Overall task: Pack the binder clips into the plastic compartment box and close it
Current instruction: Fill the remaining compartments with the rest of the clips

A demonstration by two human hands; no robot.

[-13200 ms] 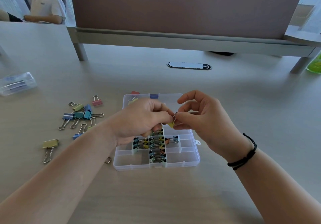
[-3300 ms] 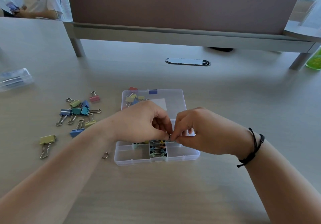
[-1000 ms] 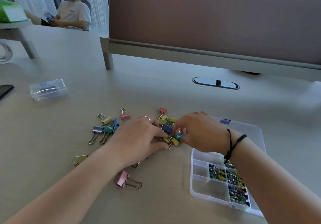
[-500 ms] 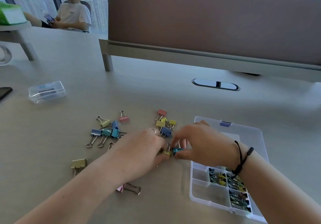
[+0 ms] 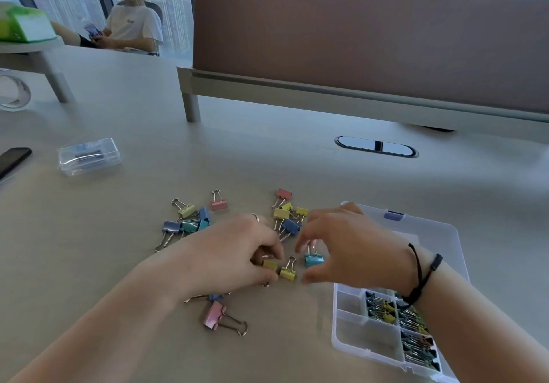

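Pinching a small yellow clip (image 5: 269, 264), the left hand (image 5: 234, 256) has its grip closed; the right hand (image 5: 341, 243) hovers spread over a teal clip (image 5: 314, 260), light, stiff, best taken by its body

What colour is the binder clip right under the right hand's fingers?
Teal, the binder clip beneath the right hand, clearest in the head view.

Pale table (image 5: 267, 156), scattered binder clips (image 5: 190, 222), open compartment box (image 5: 371, 344), phone (image 5: 12, 161)

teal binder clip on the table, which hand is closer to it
Right. The right hand arches directly over the teal binder clip; the left hand sits further left, gripping a yellow clip.
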